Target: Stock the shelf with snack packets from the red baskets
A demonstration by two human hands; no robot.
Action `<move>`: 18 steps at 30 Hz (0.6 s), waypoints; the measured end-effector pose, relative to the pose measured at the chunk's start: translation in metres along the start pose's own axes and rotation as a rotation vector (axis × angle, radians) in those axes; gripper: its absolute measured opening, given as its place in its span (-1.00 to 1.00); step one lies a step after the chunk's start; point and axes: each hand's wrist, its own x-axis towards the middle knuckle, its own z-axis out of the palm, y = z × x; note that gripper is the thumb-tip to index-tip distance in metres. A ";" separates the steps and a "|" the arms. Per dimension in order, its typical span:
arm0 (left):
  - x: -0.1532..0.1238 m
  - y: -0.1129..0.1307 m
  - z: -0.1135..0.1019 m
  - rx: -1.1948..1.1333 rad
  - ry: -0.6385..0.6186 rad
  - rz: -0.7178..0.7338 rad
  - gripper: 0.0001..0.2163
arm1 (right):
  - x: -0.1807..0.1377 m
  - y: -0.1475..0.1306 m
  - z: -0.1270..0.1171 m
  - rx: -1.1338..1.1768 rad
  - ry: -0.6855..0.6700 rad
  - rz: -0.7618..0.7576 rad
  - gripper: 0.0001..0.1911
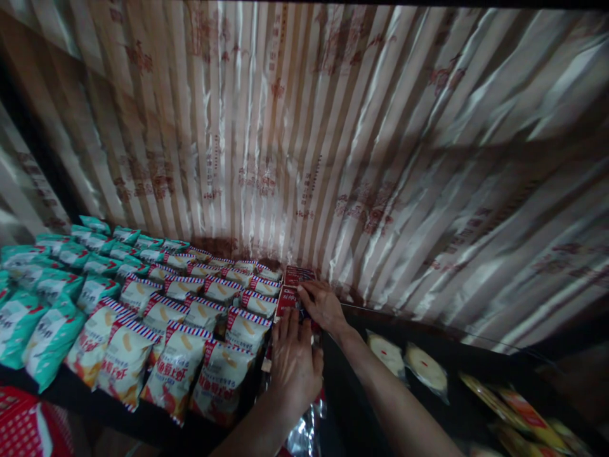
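My left hand point(295, 358) lies over a row of dark red boxes, its fingers stretched out and a little apart on the near box point(287, 299). Just beyond it, my right hand point(324, 306) has its fingers bent over the right side of the same box, pressing on it. Another red box point(299, 274) stands behind, close to the curtain. Below my left hand, shiny clear and red wrapping point(307, 435) shows; my palm and forearm hide part of the row.
White snack bags with striped tops point(223, 377) stand in rows left of the boxes, with teal bags point(54, 336) farther left. On the dark table at right lie round, pale wrapped items point(427, 369) and yellow packets point(528, 412). A printed, pleated curtain point(285, 139) hangs behind.
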 end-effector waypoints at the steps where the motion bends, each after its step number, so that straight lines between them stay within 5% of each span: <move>1: 0.000 0.000 0.001 -0.002 -0.001 -0.003 -0.58 | -0.002 0.001 0.001 0.023 0.048 -0.008 -0.62; 10: 0.001 0.002 0.002 -0.013 0.031 0.027 -0.56 | -0.059 0.000 -0.031 0.292 0.379 0.259 -0.53; 14: -0.013 0.011 -0.011 -0.063 0.063 0.044 -0.59 | -0.128 -0.017 -0.045 0.443 0.403 0.466 -0.51; 18: -0.058 0.019 -0.020 -0.139 0.150 0.117 -0.65 | -0.221 -0.034 -0.026 0.568 0.266 0.573 -0.52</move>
